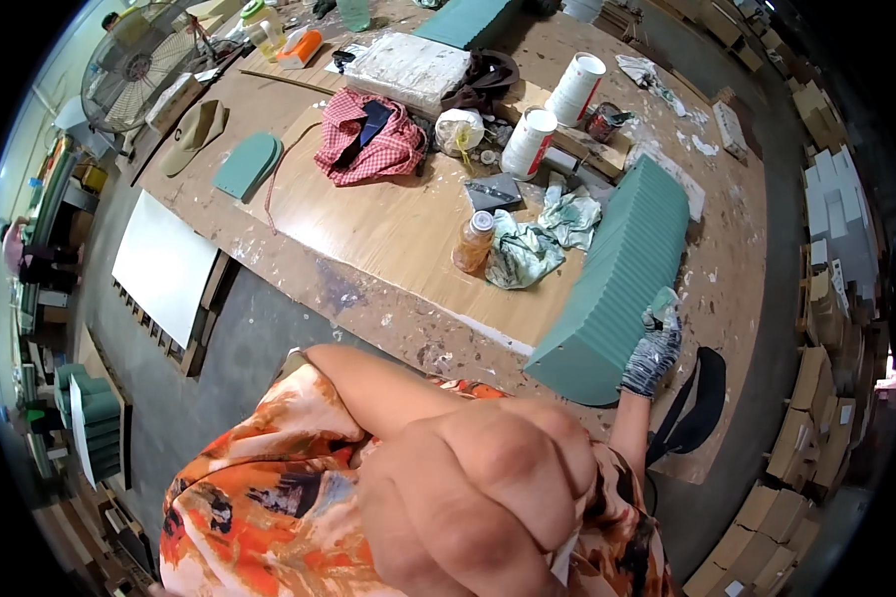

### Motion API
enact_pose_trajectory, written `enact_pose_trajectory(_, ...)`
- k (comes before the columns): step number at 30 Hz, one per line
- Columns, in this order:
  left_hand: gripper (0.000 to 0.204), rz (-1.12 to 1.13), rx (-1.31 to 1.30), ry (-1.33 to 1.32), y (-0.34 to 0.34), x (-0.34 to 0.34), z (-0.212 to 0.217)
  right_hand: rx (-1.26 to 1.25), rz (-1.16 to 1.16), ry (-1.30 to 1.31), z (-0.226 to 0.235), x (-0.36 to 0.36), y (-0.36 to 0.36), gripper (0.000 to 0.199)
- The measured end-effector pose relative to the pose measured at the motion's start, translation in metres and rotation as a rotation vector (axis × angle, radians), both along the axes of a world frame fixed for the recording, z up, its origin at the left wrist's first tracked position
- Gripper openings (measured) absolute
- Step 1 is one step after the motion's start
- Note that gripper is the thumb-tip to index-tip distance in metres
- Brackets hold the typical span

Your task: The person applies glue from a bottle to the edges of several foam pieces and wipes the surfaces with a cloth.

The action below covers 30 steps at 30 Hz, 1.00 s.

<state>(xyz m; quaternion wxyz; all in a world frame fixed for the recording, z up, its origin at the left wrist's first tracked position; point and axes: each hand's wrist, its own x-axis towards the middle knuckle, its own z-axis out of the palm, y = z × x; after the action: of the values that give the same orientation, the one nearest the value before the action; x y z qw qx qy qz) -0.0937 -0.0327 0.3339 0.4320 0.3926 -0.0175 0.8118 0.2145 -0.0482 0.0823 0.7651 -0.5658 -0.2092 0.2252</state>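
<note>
A long green ribbed, curved panel (617,279) lies along the right part of the table. My right hand (652,358), in a grey knitted glove, is at its right side, fingers closed around a small pale, green-stained rag (663,303) against the panel. Bare and very close to the camera, my left hand (478,488) fills the lower middle; its fingers are bent with the knuckles showing, and the fingertips and anything in them are hidden. Left of the panel lie crumpled stained rags (528,249) and an amber bottle (474,242).
White cups (530,142), a can (605,121) and a checked cloth (368,139) are farther back on the table (368,239). A green rounded piece (248,165) and a cap (197,137) lie left. A black strap (697,403) is at the right edge; a fan (139,75) stands far left.
</note>
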Motion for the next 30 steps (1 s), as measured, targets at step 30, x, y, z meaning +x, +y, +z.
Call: enact_pose_trajectory(30, 0.017, -0.747, 0.060, 1.035, 0.193, -0.068, -0.076, -0.330, 0.662, -0.356, 0.057, -0.020, 0.122, 0.037)
